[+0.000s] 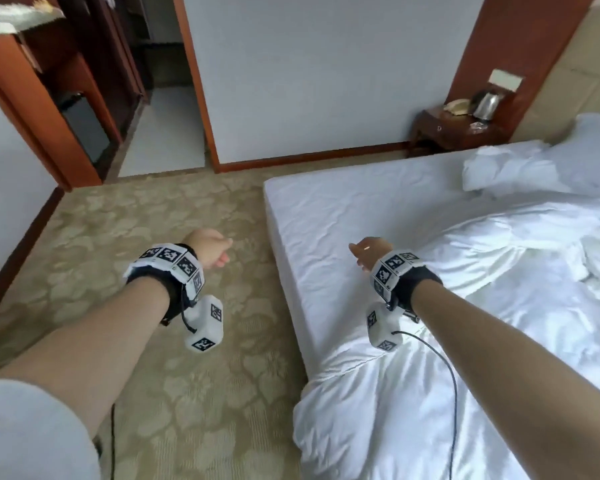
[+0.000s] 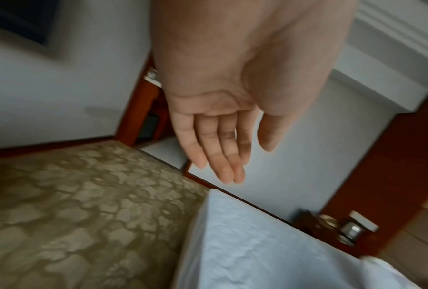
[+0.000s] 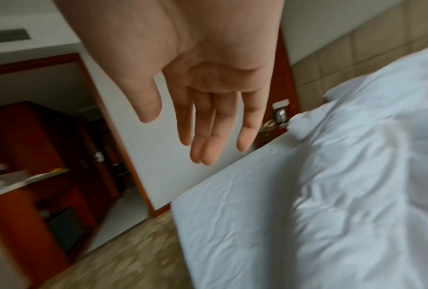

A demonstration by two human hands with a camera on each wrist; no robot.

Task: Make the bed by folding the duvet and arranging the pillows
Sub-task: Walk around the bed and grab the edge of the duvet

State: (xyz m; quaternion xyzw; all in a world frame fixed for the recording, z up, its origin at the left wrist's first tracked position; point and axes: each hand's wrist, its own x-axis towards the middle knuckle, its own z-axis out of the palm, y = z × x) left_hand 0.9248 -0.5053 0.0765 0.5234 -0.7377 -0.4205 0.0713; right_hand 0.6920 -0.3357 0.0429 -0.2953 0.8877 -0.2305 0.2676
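A rumpled white duvet (image 1: 492, 306) lies bunched over the right and near part of the bed (image 1: 333, 216), one corner hanging off the near edge. Two white pillows (image 1: 506, 171) sit at the far right by the headboard. My left hand (image 1: 210, 249) hovers over the carpet, left of the bed, holding nothing; the left wrist view shows its fingers (image 2: 220, 152) straight. My right hand (image 1: 366, 251) hangs above the bare sheet just left of the duvet, its fingers (image 3: 207, 133) straight and empty.
Patterned beige carpet (image 1: 153, 237) fills the floor left of the bed. A wooden nightstand (image 1: 454, 129) with a kettle (image 1: 485, 105) and a phone stands at the bed's far corner. A wooden cabinet (image 1: 66, 98) and an open doorway lie at the back left.
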